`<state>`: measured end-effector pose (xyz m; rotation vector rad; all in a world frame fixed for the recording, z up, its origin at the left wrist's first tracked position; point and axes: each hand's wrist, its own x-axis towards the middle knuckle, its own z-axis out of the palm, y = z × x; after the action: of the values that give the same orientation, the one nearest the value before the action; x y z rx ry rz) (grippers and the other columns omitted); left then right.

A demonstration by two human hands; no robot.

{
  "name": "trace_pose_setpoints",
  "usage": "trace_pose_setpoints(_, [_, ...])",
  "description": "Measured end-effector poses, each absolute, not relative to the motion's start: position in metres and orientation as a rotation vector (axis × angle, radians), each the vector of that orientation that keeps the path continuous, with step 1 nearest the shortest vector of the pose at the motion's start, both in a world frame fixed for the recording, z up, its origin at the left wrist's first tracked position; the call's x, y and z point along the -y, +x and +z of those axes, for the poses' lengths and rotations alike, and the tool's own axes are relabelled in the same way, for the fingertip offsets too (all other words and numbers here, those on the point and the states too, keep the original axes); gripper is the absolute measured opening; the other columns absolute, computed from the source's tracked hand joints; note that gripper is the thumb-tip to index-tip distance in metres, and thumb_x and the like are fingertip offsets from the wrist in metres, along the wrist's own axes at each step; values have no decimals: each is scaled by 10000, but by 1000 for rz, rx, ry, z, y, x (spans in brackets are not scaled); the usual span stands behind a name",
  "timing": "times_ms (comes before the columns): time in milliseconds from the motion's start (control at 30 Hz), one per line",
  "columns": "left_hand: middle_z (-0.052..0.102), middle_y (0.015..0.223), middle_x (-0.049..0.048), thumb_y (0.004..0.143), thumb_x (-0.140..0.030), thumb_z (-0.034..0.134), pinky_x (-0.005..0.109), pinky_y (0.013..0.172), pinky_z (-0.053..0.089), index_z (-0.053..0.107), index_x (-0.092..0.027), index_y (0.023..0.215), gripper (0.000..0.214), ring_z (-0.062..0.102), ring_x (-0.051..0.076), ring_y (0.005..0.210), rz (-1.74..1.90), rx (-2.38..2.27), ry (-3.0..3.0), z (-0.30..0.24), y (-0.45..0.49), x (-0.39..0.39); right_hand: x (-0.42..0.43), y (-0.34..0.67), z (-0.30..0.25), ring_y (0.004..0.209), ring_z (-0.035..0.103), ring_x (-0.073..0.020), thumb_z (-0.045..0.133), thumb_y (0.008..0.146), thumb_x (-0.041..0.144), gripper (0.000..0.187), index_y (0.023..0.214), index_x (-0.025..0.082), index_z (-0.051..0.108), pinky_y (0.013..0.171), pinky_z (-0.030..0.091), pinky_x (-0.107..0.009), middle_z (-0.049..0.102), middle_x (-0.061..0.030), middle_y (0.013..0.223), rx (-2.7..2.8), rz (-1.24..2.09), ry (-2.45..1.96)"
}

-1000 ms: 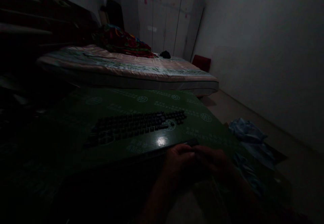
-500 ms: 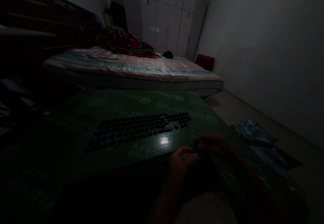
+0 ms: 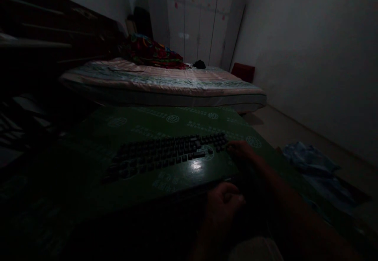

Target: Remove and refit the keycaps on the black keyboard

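Observation:
Rows of black keycaps (image 3: 156,150) lie in a keyboard-like layout on the green table (image 3: 174,184). My right hand (image 3: 243,150) reaches out to the right end of these rows. Its fingers are closed, with the tips beside the outermost keycaps; what is between them is too dark to make out. Nearer to me, my left hand (image 3: 223,200) is curled, thumb and fingers drawn together. It rests at a long dark object (image 3: 189,192) along the near side of the table, whose kind is lost in shadow. Anything inside the left fingers is hidden.
Beyond the table stands a bed (image 3: 165,84) with a red patterned blanket (image 3: 153,52). A pale wardrobe (image 3: 191,28) is behind it. On the right, bluish cloth (image 3: 307,156) lies low beside the table, near a bare wall (image 3: 319,56). The room is very dim.
My hands have come apart. The right moved forward from the left to the right end of the keycaps, while the left dropped slightly nearer to me. The view shifted a little.

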<state>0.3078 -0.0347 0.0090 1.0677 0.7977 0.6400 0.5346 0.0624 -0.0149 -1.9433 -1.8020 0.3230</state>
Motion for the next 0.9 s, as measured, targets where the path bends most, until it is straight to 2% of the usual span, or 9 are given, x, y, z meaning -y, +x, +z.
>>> trace_pose_setpoints(167, [676,665,23,655,-225,628,224,579,409,607,-141,771,145,602,147,623,611,-807,1111,13,307,35,-67,537,-15,645,607,-152,510,759,248,272,943,227,709,575,406,-219,699,-6,752,1837,332,-1968])
trace_pose_setpoints(533, [670,654,16,661,-227,624,222,569,410,615,-145,775,141,600,147,613,605,-827,1127,14,306,37,-71,539,-20,744,625,-180,492,772,249,295,983,227,696,639,427,-244,709,-24,861,1867,324,-1967])
trace_pose_setpoints(900, [659,661,18,657,-218,620,225,573,404,617,-141,774,140,587,149,623,586,-826,1131,14,307,36,-69,536,-17,692,622,-172,515,765,268,276,964,226,702,586,415,-229,709,-18,808,1831,324,-1969])
